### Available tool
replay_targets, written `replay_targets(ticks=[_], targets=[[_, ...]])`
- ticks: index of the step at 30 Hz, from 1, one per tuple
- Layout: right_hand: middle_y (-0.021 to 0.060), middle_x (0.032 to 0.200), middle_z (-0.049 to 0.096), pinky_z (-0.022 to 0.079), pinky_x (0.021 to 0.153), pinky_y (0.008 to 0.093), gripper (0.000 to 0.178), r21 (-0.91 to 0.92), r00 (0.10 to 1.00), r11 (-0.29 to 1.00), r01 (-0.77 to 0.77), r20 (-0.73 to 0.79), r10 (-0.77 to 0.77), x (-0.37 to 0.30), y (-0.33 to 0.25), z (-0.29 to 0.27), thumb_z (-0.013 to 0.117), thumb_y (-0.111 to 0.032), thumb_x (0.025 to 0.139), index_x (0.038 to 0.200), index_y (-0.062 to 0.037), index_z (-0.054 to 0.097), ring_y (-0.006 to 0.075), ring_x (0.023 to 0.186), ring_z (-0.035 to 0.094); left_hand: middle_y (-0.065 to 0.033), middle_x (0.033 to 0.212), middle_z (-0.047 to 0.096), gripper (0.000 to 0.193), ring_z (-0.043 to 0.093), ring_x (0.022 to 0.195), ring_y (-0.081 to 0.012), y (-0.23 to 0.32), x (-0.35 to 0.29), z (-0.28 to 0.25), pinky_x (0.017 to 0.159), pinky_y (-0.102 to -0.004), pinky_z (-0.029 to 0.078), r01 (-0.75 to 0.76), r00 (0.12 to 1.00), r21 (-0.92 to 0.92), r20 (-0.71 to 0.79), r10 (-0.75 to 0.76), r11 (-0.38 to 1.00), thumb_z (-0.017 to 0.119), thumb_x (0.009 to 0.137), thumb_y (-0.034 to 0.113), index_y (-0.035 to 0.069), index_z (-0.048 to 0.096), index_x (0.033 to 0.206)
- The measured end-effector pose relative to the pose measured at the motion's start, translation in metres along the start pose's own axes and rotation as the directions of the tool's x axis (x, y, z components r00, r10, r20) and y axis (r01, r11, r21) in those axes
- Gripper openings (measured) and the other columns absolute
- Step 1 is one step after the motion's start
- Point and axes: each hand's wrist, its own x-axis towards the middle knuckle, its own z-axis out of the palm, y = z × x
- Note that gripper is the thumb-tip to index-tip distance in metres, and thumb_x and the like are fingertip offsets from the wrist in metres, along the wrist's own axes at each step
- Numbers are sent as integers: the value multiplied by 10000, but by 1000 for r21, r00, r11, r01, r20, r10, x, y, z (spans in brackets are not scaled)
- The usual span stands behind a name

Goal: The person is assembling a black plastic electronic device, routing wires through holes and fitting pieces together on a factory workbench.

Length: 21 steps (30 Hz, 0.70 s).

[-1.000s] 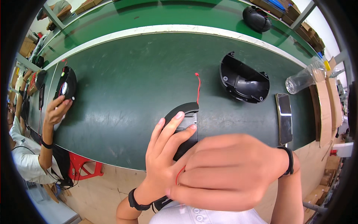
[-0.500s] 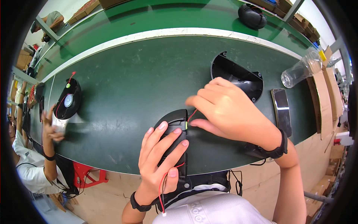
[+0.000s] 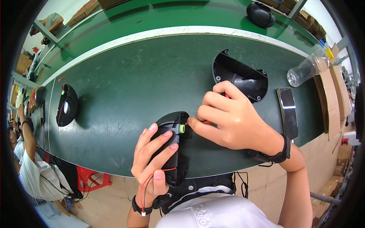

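A black curved plastic housing (image 3: pixel 173 155) rests at the near edge of the table, tilted on its side. My left hand (image 3: pixel 154 157) is closed round it, fingers spread over its outer wall. A small green part (image 3: pixel 182 129) sits at its far end. From the near end, a red and black wire pair (image 3: pixel 142 192) hangs over my left wrist to a white plug. My right hand (image 3: pixel 232 117) pinches a thin red wire (image 3: pixel 186 123) beside the green part. Some red shows between its fingers; its shape is mostly hidden. Beyond it lies an open black half shell (image 3: pixel 247 78).
A phone (image 3: pixel 288 114), a clear bottle (image 3: pixel 308 68) and cardboard (image 3: pixel 330 102) stand at the right. Another black housing with a round silver part (image 3: pixel 67 106) lies at left. A black rounded unit (image 3: pixel 261 15) sits on the far green surface. A co-worker (image 3: pixel 32 152) is at far left.
The housing in my left hand has tipped, showing more of the green part. My right hand has moved slightly nearer and right. The co-worker's hand has left the other housing, which has turned.
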Motion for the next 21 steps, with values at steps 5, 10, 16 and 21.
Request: replay_targets(ticks=[5, 10, 16, 21], targets=[[-7, 715, 504, 419, 619, 302, 212, -8, 992, 994, 110, -64, -110, 9, -13, -12, 656, -136, 599, 797, -58, 655, 150, 677, 509, -193, 1094, 657, 517, 538, 1181, -386, 10, 3, 0, 1042, -512, 353, -31, 997, 95, 72, 24, 995, 308, 956, 313, -3, 717, 982], [35, 680, 502, 406, 545, 268, 208, 183, 993, 978, 99, 38, -108, 10, -27, -21, 622, -98, 600, 772, 21, 624, 159, 603, 508, -103, 1190, 649, 456, 512, 1206, -344, 22, 11, 7, 1038, -493, 340, -97, 984, 173, 164, 69, 980, 334, 954, 252, 11, 717, 904], [39, 635, 551, 396, 602, 293, 125, 301, 998, 952, -62, 29, 56, 1, -27, -27, 647, -134, 680, 722, -41, 575, 165, 630, 553, -72, 1149, 669, 443, 511, 1205, -336, 24, 11, 7, 1070, -495, 301, -43, 978, 101, 208, 21, 994, 348, 947, 244, 18, 728, 924], [91, 1002, 678, 496, 791, 327, 411, 688, 919, 655, -312, 45, 391, -3, 1, -11, 779, -96, 665, 1050, -33, 649, 271, 918, 646, -76, 1100, 682, 450, 513, 1204, -330, 25, 9, 7, 1076, -503, 292, -26, 982, 115, 190, 4, 993, 345, 947, 239, 18, 732, 1012]])
